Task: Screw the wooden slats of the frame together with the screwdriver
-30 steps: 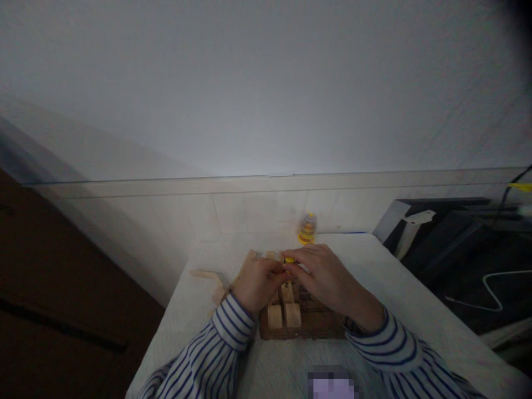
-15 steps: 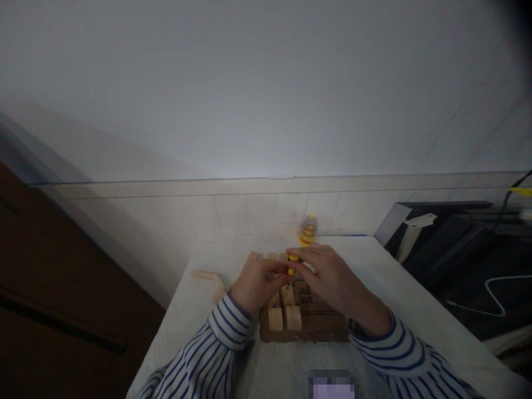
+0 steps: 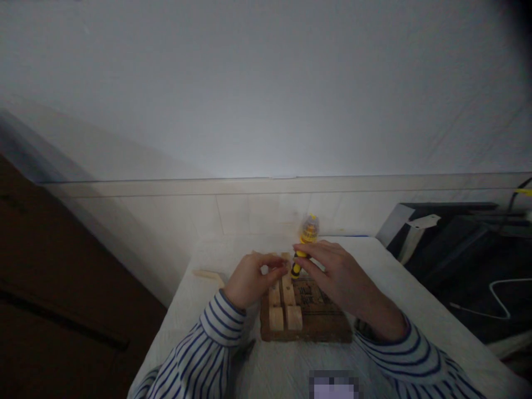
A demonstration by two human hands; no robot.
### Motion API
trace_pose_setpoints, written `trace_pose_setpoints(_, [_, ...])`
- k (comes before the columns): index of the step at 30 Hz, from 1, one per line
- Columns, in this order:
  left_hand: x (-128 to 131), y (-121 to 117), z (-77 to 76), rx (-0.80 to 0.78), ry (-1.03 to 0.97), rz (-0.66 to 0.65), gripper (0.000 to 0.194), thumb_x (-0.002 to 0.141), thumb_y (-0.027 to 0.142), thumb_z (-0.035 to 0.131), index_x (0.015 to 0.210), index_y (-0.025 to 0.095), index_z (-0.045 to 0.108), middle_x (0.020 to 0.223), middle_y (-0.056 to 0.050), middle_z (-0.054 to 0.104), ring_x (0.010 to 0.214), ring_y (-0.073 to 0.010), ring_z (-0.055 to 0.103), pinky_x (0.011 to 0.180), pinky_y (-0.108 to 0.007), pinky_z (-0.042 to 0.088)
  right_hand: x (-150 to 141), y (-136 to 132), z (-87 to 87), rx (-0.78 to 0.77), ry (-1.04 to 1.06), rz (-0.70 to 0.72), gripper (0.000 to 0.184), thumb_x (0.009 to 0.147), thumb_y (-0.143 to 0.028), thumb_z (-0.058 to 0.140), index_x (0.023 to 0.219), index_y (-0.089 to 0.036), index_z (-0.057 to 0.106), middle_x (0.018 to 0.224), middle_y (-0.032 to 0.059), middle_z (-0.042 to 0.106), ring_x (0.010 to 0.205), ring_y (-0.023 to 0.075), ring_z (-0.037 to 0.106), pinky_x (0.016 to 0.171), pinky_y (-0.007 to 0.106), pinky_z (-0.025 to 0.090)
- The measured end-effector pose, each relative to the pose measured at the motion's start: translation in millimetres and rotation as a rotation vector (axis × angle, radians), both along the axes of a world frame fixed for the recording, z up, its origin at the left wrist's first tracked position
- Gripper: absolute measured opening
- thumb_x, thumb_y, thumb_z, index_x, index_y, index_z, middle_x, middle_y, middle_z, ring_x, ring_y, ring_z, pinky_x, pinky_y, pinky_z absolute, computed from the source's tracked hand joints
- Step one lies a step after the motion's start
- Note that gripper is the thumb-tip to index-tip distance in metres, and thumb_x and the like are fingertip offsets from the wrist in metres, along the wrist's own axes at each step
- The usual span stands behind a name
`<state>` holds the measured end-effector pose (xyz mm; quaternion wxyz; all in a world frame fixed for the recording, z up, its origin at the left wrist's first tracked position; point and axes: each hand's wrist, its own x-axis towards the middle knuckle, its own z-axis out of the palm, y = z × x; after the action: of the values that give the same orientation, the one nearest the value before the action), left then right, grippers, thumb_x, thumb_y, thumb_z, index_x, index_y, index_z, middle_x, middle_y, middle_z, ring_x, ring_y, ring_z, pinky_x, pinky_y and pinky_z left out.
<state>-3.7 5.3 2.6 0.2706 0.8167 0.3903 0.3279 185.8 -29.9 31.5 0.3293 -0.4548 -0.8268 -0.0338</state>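
Note:
My right hand (image 3: 332, 269) is closed on a small yellow-and-black screwdriver (image 3: 296, 270), pinched by thumb and fingertips. It is tilted over a dark brown wooden board (image 3: 328, 327). To its left, my left hand (image 3: 253, 278) makes a pinch with thumb and forefinger; whatever lies between the fingertips is too small to make out. Beneath the hands, two pale wooden strips (image 3: 287, 288) lie side by side on the board, each with a block (image 3: 295, 318) at its near end. Dark printing shows on the board. The far ends of the strips are partly hidden by my left hand.
At the back of the white table (image 3: 174, 343) stands a clear-topped container with a yellow base (image 3: 309, 230). A bent pale wooden piece (image 3: 208, 275) lies left of my left hand. Dark panels (image 3: 453, 244) and a white cable (image 3: 492, 285) are at the right, beyond the table edge.
My hands have come apart: the right has moved slightly right with the screwdriver, showing more of its shaft, and the left has drawn back left. More of the strips shows.

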Motion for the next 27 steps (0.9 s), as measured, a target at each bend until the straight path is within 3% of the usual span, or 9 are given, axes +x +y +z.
trace_pose_setpoints(8, [-4.3,-1.6,4.6,0.024,-0.030,0.022,0.023,0.080,0.033,0.056,0.090,0.018,0.069,0.089,-0.004,0.070,0.081,-0.0163,0.063,0.078,-0.027,0.047,-0.4,-3.1,-0.5,-0.022,-0.004,0.018,0.024,0.088,-0.027,0.047,0.105,-0.015,0.059,0.102,0.0085,0.067,0.094,0.0205,0.060,0.082,0.039,0.046])
trace_pose_setpoints(17, [-6.9,-16.9,22.9,0.110,-0.045,0.054,0.022,0.080,0.031,0.057,0.092,0.018,0.069,0.088,-0.004,0.071,0.080,-0.0159,0.063,0.075,-0.026,0.048,2.1,-13.6,9.7,-0.058,0.068,-0.004,0.025,0.087,-0.030,0.047,0.104,-0.016,0.060,0.101,0.0082,0.067,0.093,0.0198,0.060,0.084,0.037,0.047])
trace_pose_setpoints(23, [-24.8,-33.7,34.7,0.128,0.037,0.086,0.022,0.081,0.029,0.054,0.093,0.018,0.068,0.089,-0.004,0.070,0.081,-0.0166,0.063,0.075,-0.026,0.047,6.3,-24.1,13.2,-0.099,0.168,-0.017,0.030,0.086,-0.035,0.047,0.105,-0.017,0.061,0.098,0.0084,0.066,0.087,0.0193,0.062,0.070,0.032,0.052])
trace_pose_setpoints(27, [-42.4,-49.5,34.2,0.100,0.122,0.148,0.022,0.083,0.029,0.052,0.092,0.018,0.068,0.089,-0.004,0.070,0.080,-0.0163,0.063,0.073,-0.024,0.046,11.6,-32.5,13.4,-0.112,0.207,-0.019,0.030,0.085,-0.037,0.049,0.104,-0.018,0.062,0.095,0.0067,0.067,0.077,0.0171,0.062,0.062,0.028,0.051])
